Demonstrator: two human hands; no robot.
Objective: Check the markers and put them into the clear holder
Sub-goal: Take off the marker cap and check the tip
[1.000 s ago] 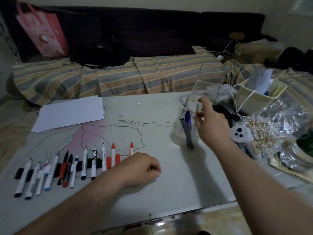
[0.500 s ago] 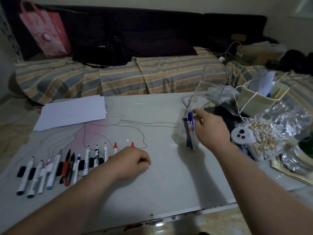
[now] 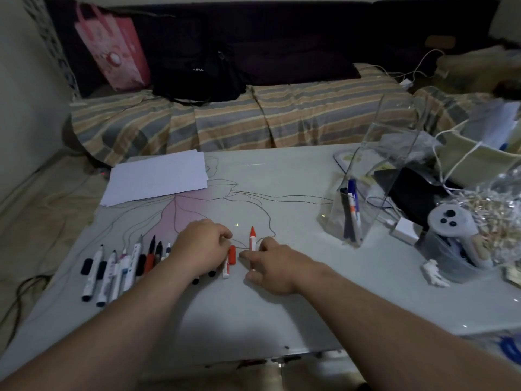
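My right hand [image 3: 270, 266] pinches the uncapped red marker [image 3: 252, 239] at the row's right end; my left hand [image 3: 203, 246] rests curled over neighbouring markers by a loose red cap [image 3: 232, 254] — whether it grips anything I cannot tell. I'd judge we are early: two or three markers stand in the clear holder [image 3: 363, 210] at right, while the row of markers [image 3: 124, 263] lies uncapped on the table [image 3: 296, 306], white barrels, black caps beside them.

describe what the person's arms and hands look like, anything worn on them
Both forearms are bare up to the frame edge, with no sleeves in view. The left hand and right hand wear no gloves, and no watch, bracelet or ring is visible.
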